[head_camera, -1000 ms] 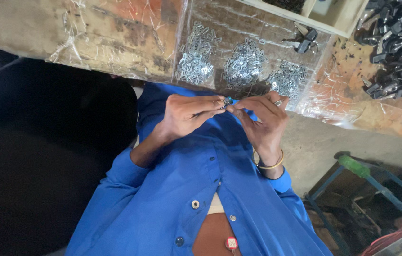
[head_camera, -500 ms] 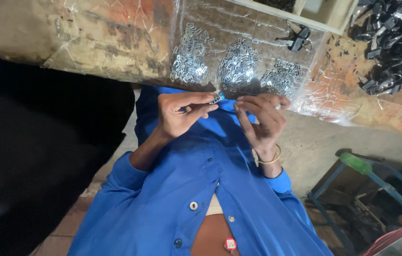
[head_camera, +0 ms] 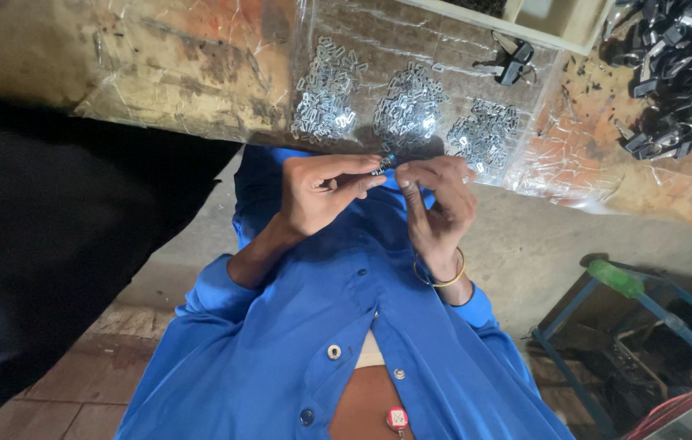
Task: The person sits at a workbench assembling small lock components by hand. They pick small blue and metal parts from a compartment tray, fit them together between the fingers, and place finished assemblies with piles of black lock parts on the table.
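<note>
Pinching a tiny dark metal clip [head_camera: 386, 162] between closed fingers, left hand [head_camera: 326, 189] & right hand [head_camera: 437, 204] now sit nearer the plastic-covered bench [head_camera: 199, 73] w/ shiny silver clip piles [head_camera: 407, 106], fitting ongoing.

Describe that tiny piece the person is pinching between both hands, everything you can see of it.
The small piece is a tiny dark metal-looking part with a bluish glint at its tip. It sits pinched between the fingertips of the left hand and the right hand, held up in front of the blue shirt, just at the near edge of the workbench. Most of it is hidden by the fingers, so its exact shape cannot be told. It touches nothing but the fingertips.
</note>
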Demonstrator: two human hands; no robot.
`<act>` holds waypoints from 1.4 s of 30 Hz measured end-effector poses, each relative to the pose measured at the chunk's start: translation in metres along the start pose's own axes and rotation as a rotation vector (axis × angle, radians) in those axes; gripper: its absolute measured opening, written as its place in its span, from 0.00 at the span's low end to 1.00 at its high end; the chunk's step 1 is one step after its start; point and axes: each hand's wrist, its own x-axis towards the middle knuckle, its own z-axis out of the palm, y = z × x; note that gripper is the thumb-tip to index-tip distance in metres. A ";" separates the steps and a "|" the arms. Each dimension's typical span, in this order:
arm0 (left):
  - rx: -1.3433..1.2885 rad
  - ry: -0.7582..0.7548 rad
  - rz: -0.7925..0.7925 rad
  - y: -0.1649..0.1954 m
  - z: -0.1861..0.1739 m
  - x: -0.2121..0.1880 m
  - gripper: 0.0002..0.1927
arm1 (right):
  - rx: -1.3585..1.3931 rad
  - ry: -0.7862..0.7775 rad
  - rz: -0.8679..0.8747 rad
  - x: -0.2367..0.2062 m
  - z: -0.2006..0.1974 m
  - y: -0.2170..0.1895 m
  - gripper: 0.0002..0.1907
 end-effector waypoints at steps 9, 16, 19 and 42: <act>0.030 0.000 0.008 0.001 0.001 0.001 0.13 | -0.059 0.023 -0.010 0.002 -0.004 -0.006 0.08; 0.019 -0.012 0.019 0.001 0.002 -0.001 0.13 | -0.013 0.005 -0.011 0.000 -0.001 -0.006 0.07; 0.072 -0.004 0.029 0.003 0.003 0.000 0.14 | 0.069 0.025 0.127 0.000 0.002 -0.006 0.08; -0.022 -0.019 0.018 0.006 -0.005 -0.008 0.13 | -0.548 -0.049 -0.257 -0.011 -0.042 0.022 0.14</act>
